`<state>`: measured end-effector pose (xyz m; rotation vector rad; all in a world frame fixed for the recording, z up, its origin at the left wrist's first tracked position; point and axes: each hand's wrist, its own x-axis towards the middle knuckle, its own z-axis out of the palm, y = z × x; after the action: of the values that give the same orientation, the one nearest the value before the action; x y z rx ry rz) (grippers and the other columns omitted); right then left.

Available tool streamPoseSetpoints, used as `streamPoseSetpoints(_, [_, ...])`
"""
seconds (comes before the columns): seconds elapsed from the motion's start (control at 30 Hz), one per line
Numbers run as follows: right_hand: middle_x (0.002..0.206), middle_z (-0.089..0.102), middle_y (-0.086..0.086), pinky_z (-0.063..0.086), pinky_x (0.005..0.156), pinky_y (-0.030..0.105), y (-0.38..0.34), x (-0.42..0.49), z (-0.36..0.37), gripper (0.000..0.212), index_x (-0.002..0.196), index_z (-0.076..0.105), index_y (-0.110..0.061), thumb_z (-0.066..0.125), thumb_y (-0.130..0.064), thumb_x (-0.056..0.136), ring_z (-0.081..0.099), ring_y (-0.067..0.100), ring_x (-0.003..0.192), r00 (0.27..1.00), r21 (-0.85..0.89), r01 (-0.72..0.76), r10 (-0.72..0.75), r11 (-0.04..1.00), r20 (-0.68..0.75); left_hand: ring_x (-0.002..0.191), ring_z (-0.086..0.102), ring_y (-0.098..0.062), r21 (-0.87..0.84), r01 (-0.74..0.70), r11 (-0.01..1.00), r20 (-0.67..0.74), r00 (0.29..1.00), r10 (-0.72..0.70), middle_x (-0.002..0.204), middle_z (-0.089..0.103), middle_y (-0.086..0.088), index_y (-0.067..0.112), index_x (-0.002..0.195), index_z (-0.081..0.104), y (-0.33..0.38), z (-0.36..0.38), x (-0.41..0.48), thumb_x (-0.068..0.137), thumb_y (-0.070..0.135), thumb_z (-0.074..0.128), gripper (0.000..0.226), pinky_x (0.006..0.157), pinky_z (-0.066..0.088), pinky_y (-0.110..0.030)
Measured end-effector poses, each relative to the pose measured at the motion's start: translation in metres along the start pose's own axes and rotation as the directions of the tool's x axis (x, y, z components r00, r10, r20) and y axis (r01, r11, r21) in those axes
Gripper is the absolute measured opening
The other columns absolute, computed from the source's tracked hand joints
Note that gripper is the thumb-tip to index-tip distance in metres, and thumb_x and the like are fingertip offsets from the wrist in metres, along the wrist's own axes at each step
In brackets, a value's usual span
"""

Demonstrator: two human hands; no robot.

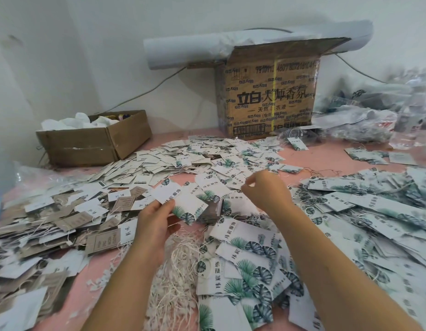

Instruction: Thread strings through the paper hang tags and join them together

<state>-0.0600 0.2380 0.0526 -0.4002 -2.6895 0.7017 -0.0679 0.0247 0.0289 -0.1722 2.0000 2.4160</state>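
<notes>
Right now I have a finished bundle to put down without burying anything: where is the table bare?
The pink table is bare at back right, between the printed carton, the central scatter of tags and a small tag stack; also front left, between the brown tags and the loose strings. Elsewhere tags crowd it.

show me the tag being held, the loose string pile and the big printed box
held tag (179,201): head view, middle of its printed face
string pile (176,271): head view, tangled middle of the heap
printed box (271,99): head view, front face
</notes>
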Motion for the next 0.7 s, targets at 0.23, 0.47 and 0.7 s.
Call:
streamPoseSetpoints(0.23, [0.066, 0.048, -0.002, 0.038, 0.058, 0.027, 0.006, -0.007, 0.023, 0.053, 0.064, 0.038, -0.017, 0.059, -0.063, 0.077, 0.052, 0.021, 0.069, 0.976, -0.207, -0.087, 0.125, 0.974, 0.178, 0.063, 0.053, -0.014, 0.022, -0.029, 0.999, 0.018, 0.999, 0.029, 0.075, 0.062, -0.004, 0.013, 0.081, 0.062, 0.001, 0.001, -0.003, 0.091, 0.014, 0.058, 0.010, 0.055, 0.043, -0.026])
streamPoseSetpoints(0.47, [0.066, 0.049, 0.000, 0.042, 0.063, 0.030, 0.009, -0.004, 0.021, 0.042, 0.065, 0.039, -0.016, 0.063, -0.046, 0.084, 0.053, 0.021, 0.071, 0.974, -0.151, -0.126, 0.151, 0.980, 0.167, 0.059, 0.052, -0.012, 0.035, -0.046, 0.998, 0.023, 0.999, 0.045, 0.063, 0.063, 0.002, 0.014, 0.078, 0.063, -0.001, 0.002, -0.005, 0.091, 0.014, 0.059, 0.013, 0.054, 0.043, -0.025])
streamPoseSetpoints(0.7, [0.066, 0.051, 0.001, 0.046, 0.064, 0.030, 0.012, 0.000, 0.021, 0.038, 0.066, 0.041, -0.013, 0.067, -0.036, 0.083, 0.054, 0.021, 0.069, 0.976, -0.090, -0.177, 0.187, 0.980, 0.114, 0.062, 0.054, -0.014, 0.024, -0.029, 0.999, 0.014, 0.999, 0.028, 0.070, 0.063, -0.002, 0.014, 0.079, 0.061, 0.000, 0.001, -0.002, 0.090, 0.016, 0.060, 0.012, 0.056, 0.043, -0.026])
